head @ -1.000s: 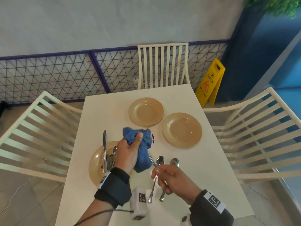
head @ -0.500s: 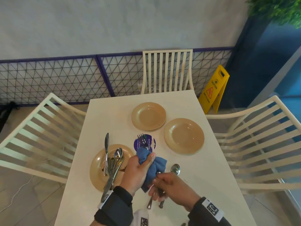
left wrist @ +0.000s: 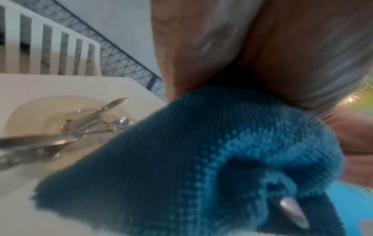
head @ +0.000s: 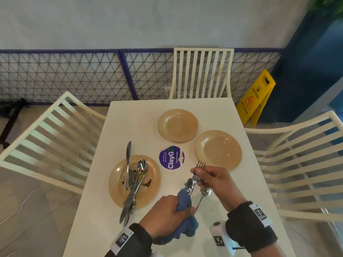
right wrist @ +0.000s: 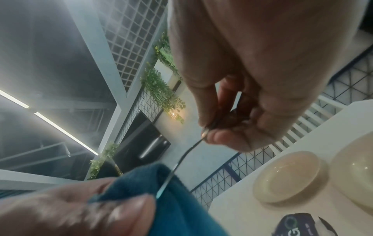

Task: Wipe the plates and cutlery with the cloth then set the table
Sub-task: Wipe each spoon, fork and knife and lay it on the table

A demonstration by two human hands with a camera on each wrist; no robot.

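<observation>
Near the purple sticker [head: 171, 157] at the middle of the tabletop [head: 141, 117], the right hand [head: 213, 179] grips a bundle of cutlery: a fork [head: 200, 165] with its tines pointing away from the person, and two spoons [head: 189, 184] whose bowls sit just on the person's side of the sticker. Closer to the person than the sticker, the left hand [head: 165, 213] has its fingers [right wrist: 113, 212] curled round a blue cloth [head: 184, 203] bunched about the spoon handles; in the left wrist view a metal handle tip pokes out of the cloth's folds. Left of the sticker lies a dirty plate [head: 118, 184] smeared with brown sauce, bearing a knife [head: 127, 164] and a heap of other cutlery [head: 136, 184]. Beyond the sticker sits a bare plate [head: 177, 125], and to the sticker's right another plate [head: 218, 149], just past the fork tines. White slatted chairs [head: 203, 71] stand around the tabletop, and a yellow caution sign [head: 257, 97] stands on the floor to the far right.
</observation>
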